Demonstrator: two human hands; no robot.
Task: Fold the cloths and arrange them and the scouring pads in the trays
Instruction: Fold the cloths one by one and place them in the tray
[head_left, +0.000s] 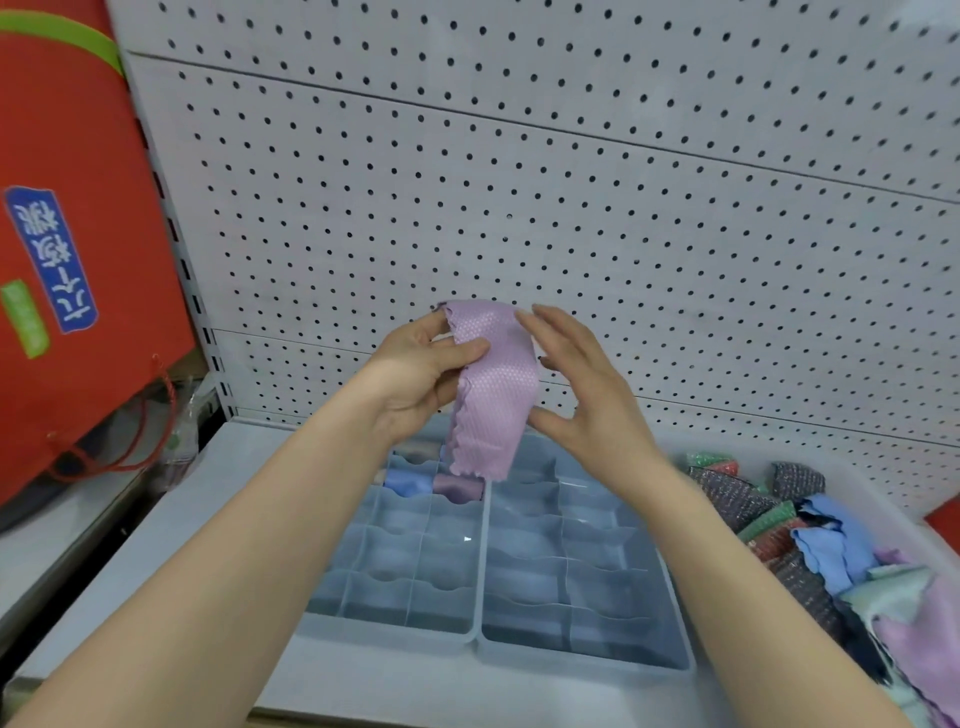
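While you fold above it, shelf (197, 519): white, spanning the lower frame. It bears both trays and the heap, so anything you drop lands among them.
Left tray (389, 635): lower centre. Folded cloths (410, 480) sit in its upper compartments, right under the hanging cloth, and a drop could rumple them.
Right tray (582, 656): touching the left one; its compartments look bare.
Loose heap (831, 545): lower right, cloths and scouring pads (727, 499) mixed, just beside your right forearm. A careless sweep of that arm could drag pieces off the heap.
Lilac cloth (496, 395): mid-frame, held up before the pegboard, above the left tray's upper end. It is folded into a long strip with its lower end free. Its wavy edges could slide out of line and leave a bulky fold that will not sit in a compartment.
Left grip (415, 374): thumb and fingers pinch the cloth's upper left edge. This looks like the only hold, so a slack thumb would let the cloth fall.
Right grip (587, 395): fingers straight and spread beside the cloth's right edge; I cannot tell whether they touch it.
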